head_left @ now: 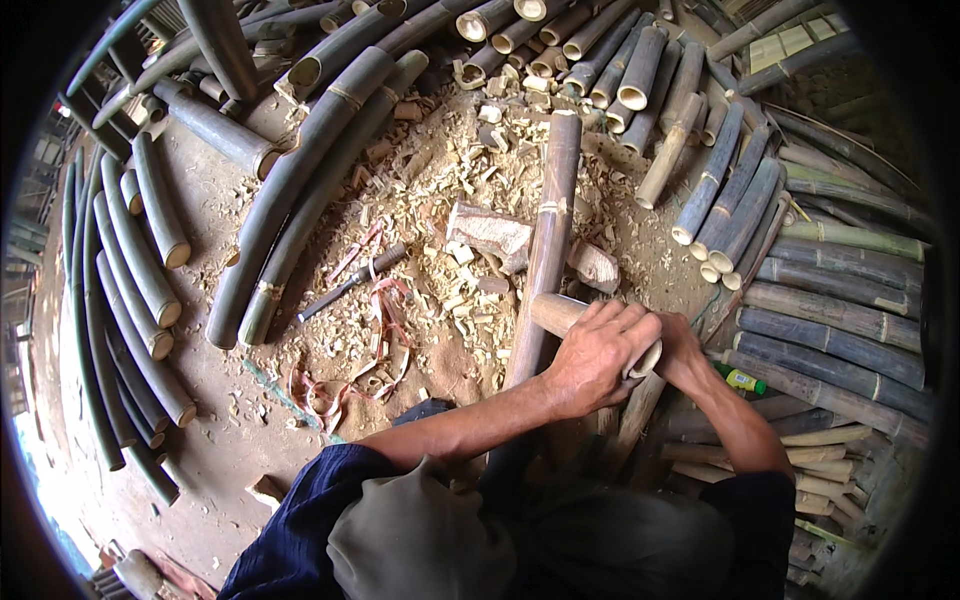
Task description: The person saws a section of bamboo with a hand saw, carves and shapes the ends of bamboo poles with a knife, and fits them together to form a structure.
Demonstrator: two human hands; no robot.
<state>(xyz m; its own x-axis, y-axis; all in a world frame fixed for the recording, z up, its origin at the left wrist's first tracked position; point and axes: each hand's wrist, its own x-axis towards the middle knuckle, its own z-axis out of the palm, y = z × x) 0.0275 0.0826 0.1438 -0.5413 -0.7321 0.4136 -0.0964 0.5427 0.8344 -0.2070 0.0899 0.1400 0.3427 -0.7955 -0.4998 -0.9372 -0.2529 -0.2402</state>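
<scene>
My left hand point(598, 358) is closed over a short bamboo tube point(558, 313), whose hollow end shows beside the fingers. The tube lies slanted across a long dark bamboo pole point(552, 225). Close against the tube's hollow end is my right hand point(682, 350); its fingers are hidden behind the tube and my left hand, so their grip does not show. Under and beside the pole lie a pale rough wood block point(490, 232) and a smaller piece of wood point(594, 266). A chisel-like tool point(385, 261) with a long narrow blade rests on the shavings to the left.
Wood chips point(450, 340) cover the ground ahead, with reddish strips point(388, 305) among them. Two long notched bamboo poles point(310, 150) lie at left. Cut bamboo is stacked at far left, at the back and along the right point(840, 300). A green bottle point(742, 379) lies near my right forearm.
</scene>
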